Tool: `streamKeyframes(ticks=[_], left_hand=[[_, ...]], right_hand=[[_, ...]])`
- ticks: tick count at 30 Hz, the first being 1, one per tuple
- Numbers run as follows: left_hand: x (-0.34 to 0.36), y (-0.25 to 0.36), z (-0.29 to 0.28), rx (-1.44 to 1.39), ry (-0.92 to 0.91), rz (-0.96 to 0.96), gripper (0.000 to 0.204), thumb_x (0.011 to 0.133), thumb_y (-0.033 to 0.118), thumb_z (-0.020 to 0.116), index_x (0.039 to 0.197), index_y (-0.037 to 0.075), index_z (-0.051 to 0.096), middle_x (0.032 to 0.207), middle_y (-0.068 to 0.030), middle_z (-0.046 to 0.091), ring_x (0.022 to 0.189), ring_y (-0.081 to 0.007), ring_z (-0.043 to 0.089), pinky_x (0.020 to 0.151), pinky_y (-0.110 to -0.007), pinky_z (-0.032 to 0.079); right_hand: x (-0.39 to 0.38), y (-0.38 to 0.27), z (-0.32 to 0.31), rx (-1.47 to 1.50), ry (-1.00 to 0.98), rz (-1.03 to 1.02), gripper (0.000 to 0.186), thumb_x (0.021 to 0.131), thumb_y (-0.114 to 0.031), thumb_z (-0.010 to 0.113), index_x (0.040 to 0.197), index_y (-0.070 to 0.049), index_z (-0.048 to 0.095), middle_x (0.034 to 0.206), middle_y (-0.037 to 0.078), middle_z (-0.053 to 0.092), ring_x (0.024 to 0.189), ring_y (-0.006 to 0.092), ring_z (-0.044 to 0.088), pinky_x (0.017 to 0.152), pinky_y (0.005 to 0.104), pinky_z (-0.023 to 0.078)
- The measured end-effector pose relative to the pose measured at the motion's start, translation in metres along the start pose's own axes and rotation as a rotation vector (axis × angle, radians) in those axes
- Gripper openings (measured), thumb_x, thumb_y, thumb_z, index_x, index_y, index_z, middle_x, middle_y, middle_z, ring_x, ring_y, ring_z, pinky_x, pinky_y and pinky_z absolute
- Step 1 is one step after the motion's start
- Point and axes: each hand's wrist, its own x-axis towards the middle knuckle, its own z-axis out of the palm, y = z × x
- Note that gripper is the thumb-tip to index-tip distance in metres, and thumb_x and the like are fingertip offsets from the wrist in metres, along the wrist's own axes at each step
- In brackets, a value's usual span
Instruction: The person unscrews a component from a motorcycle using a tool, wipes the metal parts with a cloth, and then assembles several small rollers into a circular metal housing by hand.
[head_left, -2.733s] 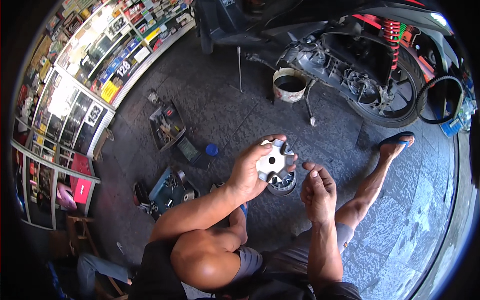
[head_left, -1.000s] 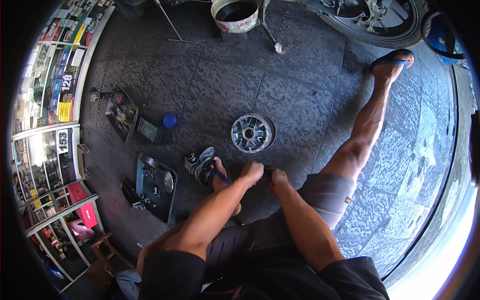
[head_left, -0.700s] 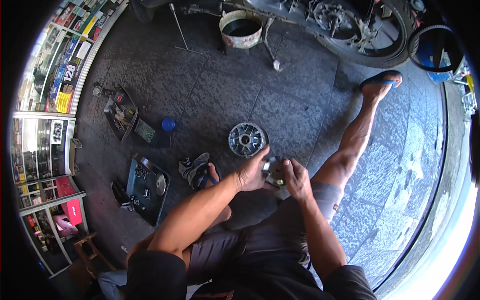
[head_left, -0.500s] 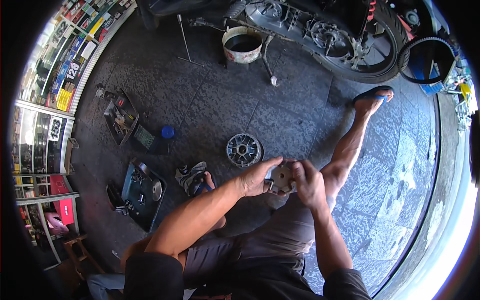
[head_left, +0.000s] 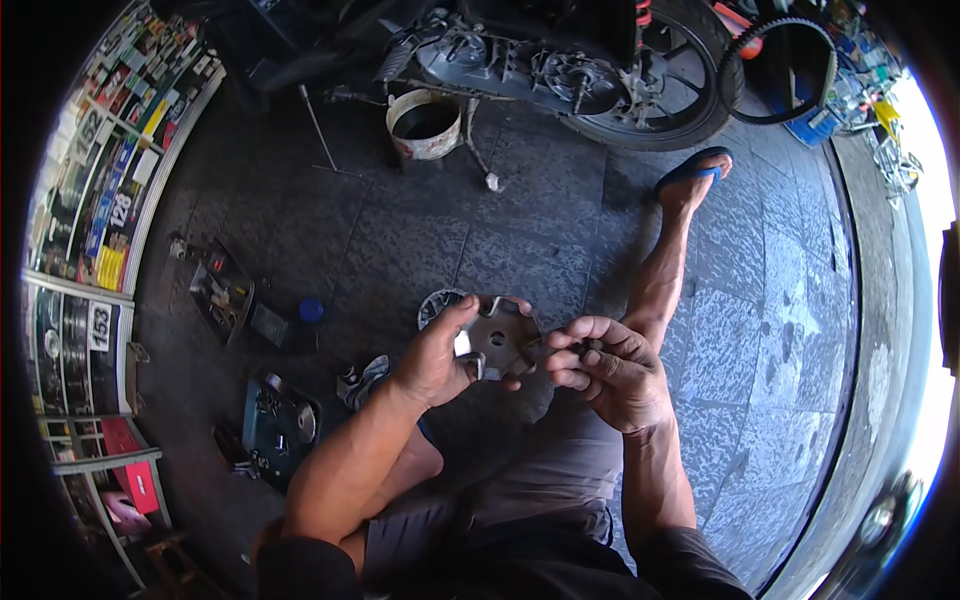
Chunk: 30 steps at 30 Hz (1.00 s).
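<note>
My left hand grips a flat metal plate that has a centre hole and raised tabs round its edge. At the plate's right side, my right hand pinches a small dark piece, too small to make out. A round ribbed metal part lies on the floor beyond the plate, partly hidden by my left hand and the plate.
A scooter with exposed rear drive stands behind a bucket; a belt loop is at the upper right. Parts trays, a blue lid and a T-bar tool lie left, beside glass display shelves.
The plate has come up from low between my hands and turned. My right hand has released its grip on the plate's edge and now pinches a small dark piece. The view has shifted.
</note>
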Motion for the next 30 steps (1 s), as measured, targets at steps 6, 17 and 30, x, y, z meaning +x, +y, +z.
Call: streamKeyframes(ticks=[6,17,30], left_hand=[[-0.009,0.007,0.011,-0.026,-0.048,0.088,0.059,0.098,0.051,0.040,0.130,0.003,0.053,0.117,-0.0180,0.064,0.100,-0.0302,0.067,0.071,-0.045,0.060],[-0.019,0.011,0.042,0.035,-0.105,0.079,0.055,0.098,0.043,0.042,0.130,-0.002,0.051,0.115,-0.0202,0.064,0.095,-0.0302,0.069,0.066,-0.042,0.061],[-0.028,0.026,0.055,0.442,0.031,0.190,0.033,0.098,0.020,0.053,0.123,-0.003,0.059,0.093,-0.0092,0.069,0.080,-0.0145,0.068,0.060,-0.028,0.059]], right_hand=[[-0.004,-0.002,0.009,-0.033,-0.038,-0.012,0.031,0.099,-0.005,0.053,0.127,0.008,0.050,0.114,0.025,0.064,0.098,0.0327,0.070,0.086,0.0365,0.060],[-0.014,0.007,-0.002,-0.006,-0.142,-0.054,0.034,0.094,-0.016,0.065,0.115,0.010,0.058,0.092,0.022,0.070,0.074,0.0295,0.073,0.066,0.0356,0.062],[-0.022,-0.011,0.042,-0.706,0.022,-0.028,0.025,0.096,-0.010,0.062,0.113,0.009,0.061,0.089,0.013,0.070,0.080,0.0177,0.071,0.070,0.0273,0.058]])
